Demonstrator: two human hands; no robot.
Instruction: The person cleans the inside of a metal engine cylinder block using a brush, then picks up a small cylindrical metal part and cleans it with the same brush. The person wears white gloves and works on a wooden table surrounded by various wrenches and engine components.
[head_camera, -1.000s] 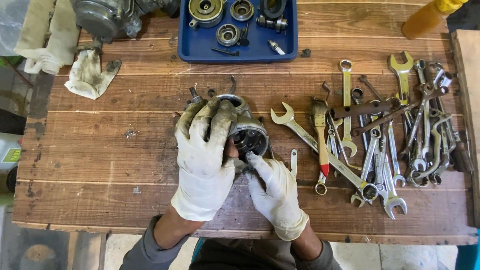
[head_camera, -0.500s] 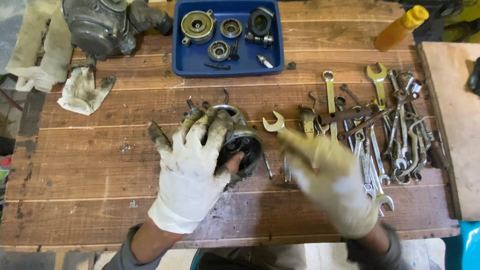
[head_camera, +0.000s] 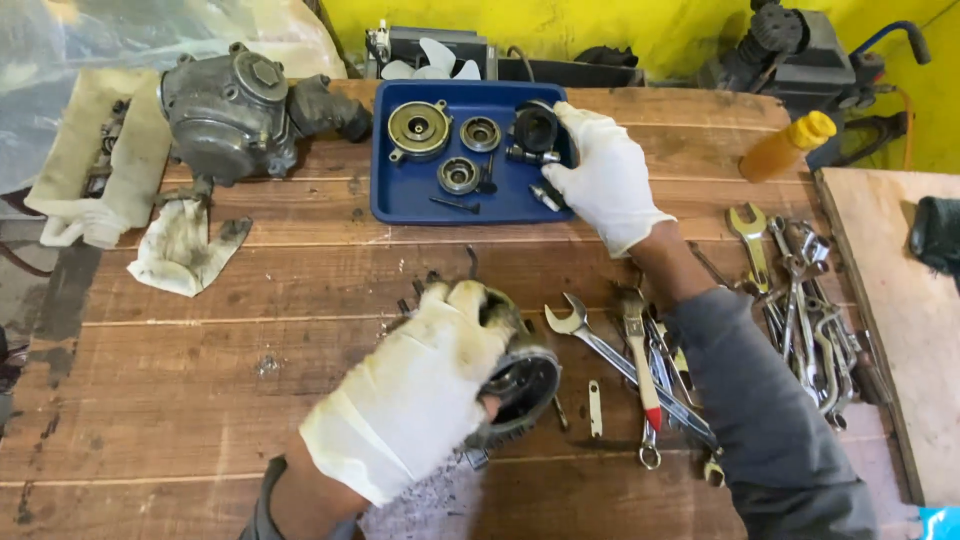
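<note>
Engine casing (head_camera: 520, 385) sits gripped by the gloved left hand (head_camera: 420, 400); parts-fetching seems underway. Right hand (head_camera: 605, 175), fingers loosely curled, touches a black part (head_camera: 535, 130) in the blue tray (head_camera: 400, 205); lifting it needs a firm pinch.

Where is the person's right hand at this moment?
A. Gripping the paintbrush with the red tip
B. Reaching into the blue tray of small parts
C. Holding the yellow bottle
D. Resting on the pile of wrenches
B. The right hand lies over the right end of the blue tray, its fingers on the dark parts there, away from the wrenches and the yellow bottle.
</note>
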